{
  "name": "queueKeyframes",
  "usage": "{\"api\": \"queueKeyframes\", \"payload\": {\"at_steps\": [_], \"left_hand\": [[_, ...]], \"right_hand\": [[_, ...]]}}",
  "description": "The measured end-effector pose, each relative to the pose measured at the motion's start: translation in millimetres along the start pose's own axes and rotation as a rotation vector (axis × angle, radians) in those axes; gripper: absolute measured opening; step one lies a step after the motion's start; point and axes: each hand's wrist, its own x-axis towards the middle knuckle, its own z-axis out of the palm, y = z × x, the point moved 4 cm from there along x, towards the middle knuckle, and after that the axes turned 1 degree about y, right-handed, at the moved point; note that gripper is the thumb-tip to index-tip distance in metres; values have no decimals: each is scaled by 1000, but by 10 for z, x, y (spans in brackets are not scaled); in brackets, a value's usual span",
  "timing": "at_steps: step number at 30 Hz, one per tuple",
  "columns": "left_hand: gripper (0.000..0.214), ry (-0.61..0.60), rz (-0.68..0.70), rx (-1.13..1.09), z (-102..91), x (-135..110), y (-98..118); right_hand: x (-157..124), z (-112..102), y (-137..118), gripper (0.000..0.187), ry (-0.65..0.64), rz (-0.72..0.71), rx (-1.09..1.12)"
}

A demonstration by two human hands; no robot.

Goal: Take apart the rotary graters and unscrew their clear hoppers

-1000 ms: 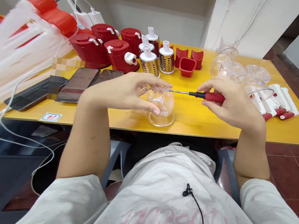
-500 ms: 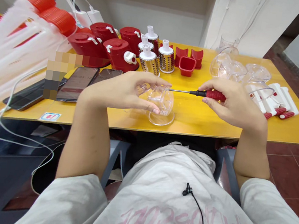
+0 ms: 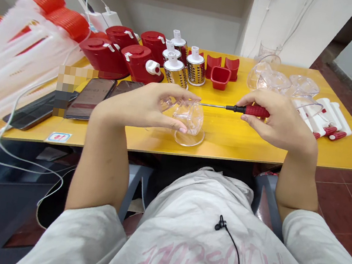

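Observation:
My left hand is wrapped round a clear plastic housing, thumb in front and fingers over the top. A round clear rim at the bottom of this piece is at the yellow table near its front edge. In my right hand is a screwdriver with a red and black handle, pinched between thumb and fingers. Its metal shaft lies level and points left, the tip at the upper right edge of the clear piece, close to my left fingertips. Whether the tip touches the plastic I cannot tell.
Red grater bodies, metal grater drums and red cups stand at the back. More clear housings and white handles lie to the right. Phones, a white cable and bagged orange parts occupy the left.
My right hand and the screwdriver have shifted slightly to the right and up. The clear housing in my left hand has moved very slightly left.

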Motion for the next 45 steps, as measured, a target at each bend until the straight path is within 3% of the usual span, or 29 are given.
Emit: {"api": "queueKeyframes", "payload": {"at_steps": [24, 40, 45], "left_hand": [[111, -8, 14, -8, 10, 2, -25], [94, 10, -4, 1, 10, -13, -38], [99, 6, -4, 30, 35, 4, -6]], "right_hand": [[3, 58, 26, 21, -4, -15, 6], [-34, -59, 37, 25, -14, -28, -43], [-72, -161, -18, 22, 9, -27, -81]]}}
